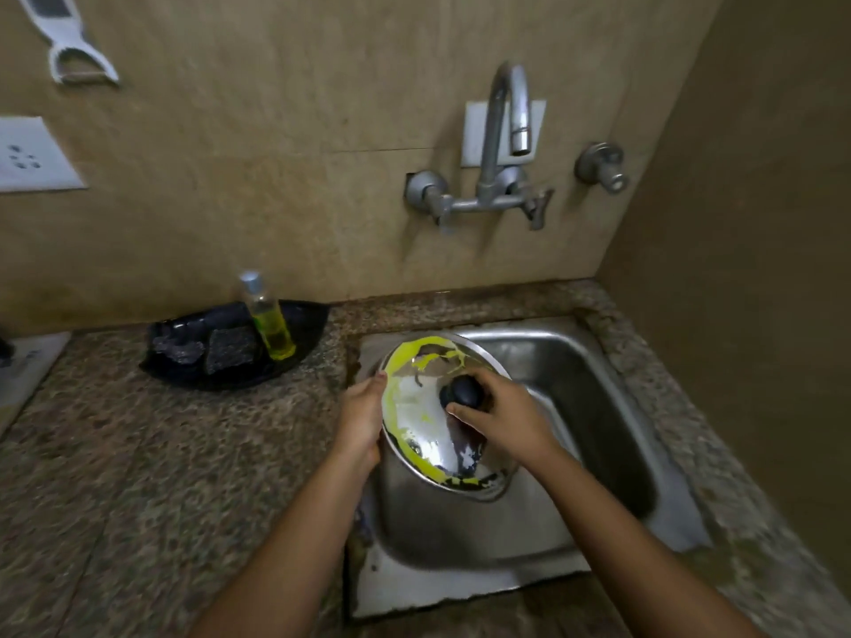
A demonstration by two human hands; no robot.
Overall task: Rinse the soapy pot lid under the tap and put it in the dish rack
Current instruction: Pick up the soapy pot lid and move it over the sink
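A round steel pot lid (421,421), smeared with yellow-green soap along its left and far rim, is held tilted over the left part of the steel sink (580,361). My left hand (361,419) grips its left edge. My right hand (499,414) wraps the black knob (463,392) at its centre. The wall tap (511,108) hangs above and to the right of the lid, and no water runs from its spout. No dish rack is in view.
A black tray (304,331) on the granite counter left of the sink holds dark scrub pads (230,349) and a bottle of yellow-green liquid (269,322). A second valve (603,168) sits on the wall at right. A socket plate (32,154) and a white peeler (69,43) are on the left wall.
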